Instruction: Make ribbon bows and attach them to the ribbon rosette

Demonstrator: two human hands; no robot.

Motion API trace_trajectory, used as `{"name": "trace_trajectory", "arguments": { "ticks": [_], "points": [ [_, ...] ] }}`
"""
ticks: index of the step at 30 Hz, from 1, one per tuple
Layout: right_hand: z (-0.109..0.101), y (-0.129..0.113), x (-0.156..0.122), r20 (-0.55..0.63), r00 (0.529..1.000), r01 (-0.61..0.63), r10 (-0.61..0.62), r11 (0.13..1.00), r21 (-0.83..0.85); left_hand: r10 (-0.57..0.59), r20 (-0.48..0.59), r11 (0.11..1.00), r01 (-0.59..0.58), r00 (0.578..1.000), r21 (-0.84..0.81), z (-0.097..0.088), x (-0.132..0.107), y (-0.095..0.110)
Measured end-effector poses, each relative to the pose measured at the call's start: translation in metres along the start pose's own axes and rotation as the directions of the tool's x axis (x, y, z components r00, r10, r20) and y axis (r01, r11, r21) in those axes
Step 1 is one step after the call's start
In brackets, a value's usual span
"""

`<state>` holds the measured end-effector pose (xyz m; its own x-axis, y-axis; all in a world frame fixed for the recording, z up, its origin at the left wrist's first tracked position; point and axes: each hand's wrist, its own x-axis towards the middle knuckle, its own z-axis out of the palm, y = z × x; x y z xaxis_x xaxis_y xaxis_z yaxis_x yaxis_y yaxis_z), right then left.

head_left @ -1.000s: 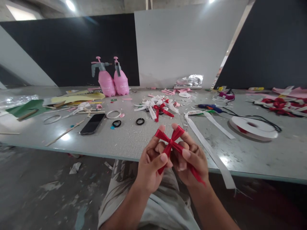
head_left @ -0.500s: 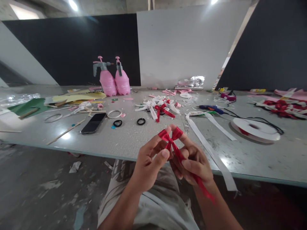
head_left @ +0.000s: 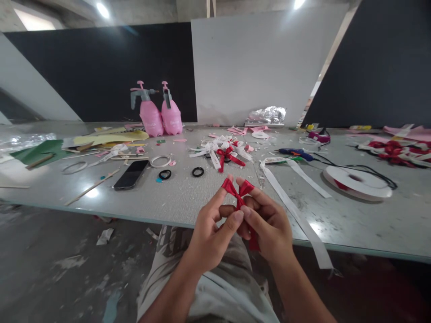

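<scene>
I hold the red bow [head_left: 239,196] in front of me, above my lap and near the edge of the table [head_left: 175,197]. Its two loops point away from me, splayed into a V, one to the left and one to the right; its long axis runs from them back through the knot toward my body, drifting a little to my right where a tail [head_left: 254,242] hangs below my fingers. The ribbon is glossy, satin-like, deep red, cinched narrow at the middle, the loops flaring wide at their ends. My left hand [head_left: 213,235] is curled, its index finger at the left loop; my right hand [head_left: 273,229] mirrors it at the right loop. Both thumbs press in close together just below the knot, nearly touching, partly hiding the ribbon there.
</scene>
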<state>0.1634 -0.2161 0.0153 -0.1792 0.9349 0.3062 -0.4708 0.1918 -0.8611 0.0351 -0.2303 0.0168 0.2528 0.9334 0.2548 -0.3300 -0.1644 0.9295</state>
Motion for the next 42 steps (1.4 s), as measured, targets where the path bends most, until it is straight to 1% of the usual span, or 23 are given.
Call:
{"name": "trace_trajectory", "arguments": {
  "ticks": [3,6,11,16,22,25,27,29,32,34,36,39,42],
  "points": [
    [-0.001,-0.001,-0.003,0.066,0.997,-0.028,0.025,0.999,0.035,-0.028,0.09,0.996,0.036,0.995,-0.087,0.0,0.001,-0.001],
    [-0.002,0.0,-0.004,0.104,0.995,-0.018,0.007,0.993,0.113,0.007,0.159,0.978,0.027,0.987,-0.207,0.001,0.004,-0.005],
    [-0.002,0.007,-0.002,0.085,0.996,-0.009,-0.013,0.967,0.255,0.102,0.167,0.924,-0.031,0.981,-0.381,0.002,0.006,-0.012],
    [0.003,0.006,-0.001,0.117,0.993,-0.04,0.001,0.944,0.327,0.112,0.159,0.878,-0.022,0.981,-0.479,0.004,0.005,-0.016],
    [0.006,0.002,-0.005,0.151,0.988,-0.075,0.022,0.932,0.356,0.141,0.211,0.823,0.004,0.967,-0.568,0.007,0.002,-0.018],
    [0.003,0.002,-0.006,0.194,0.979,-0.127,0.069,0.944,0.304,0.094,0.199,0.829,0.034,0.975,-0.559,0.008,0.002,-0.015],
    [0.001,0.002,-0.006,0.233,0.967,-0.17,0.107,0.948,0.268,0.032,0.221,0.847,0.091,0.975,-0.523,0.007,0.003,-0.014],
    [-0.001,0.004,-0.007,0.246,0.961,-0.188,0.122,0.946,0.264,0.005,0.243,0.855,0.121,0.97,-0.504,0.006,0.003,-0.014],
    [-0.004,0.007,-0.008,0.185,0.977,-0.158,0.103,0.935,0.317,0.057,0.243,0.848,0.082,0.968,-0.524,0.006,0.004,-0.019],
    [-0.004,0.008,-0.007,0.138,0.987,-0.126,0.082,0.924,0.36,0.099,0.264,0.837,0.063,0.959,-0.543,0.008,0.005,-0.023],
    [-0.002,0.008,-0.007,0.131,0.989,-0.109,0.062,0.913,0.393,0.119,0.298,0.83,0.069,0.947,-0.553,0.008,0.006,-0.024],
    [0.002,0.007,-0.006,0.149,0.988,-0.092,0.028,0.892,0.442,0.11,0.312,0.831,0.085,0.944,-0.55,0.006,0.006,-0.024],
    [0.006,0.01,-0.005,0.111,0.994,-0.041,-0.014,0.878,0.477,0.07,0.266,0.838,0.088,0.961,-0.539,0.002,0.007,-0.027]
  ]
}}
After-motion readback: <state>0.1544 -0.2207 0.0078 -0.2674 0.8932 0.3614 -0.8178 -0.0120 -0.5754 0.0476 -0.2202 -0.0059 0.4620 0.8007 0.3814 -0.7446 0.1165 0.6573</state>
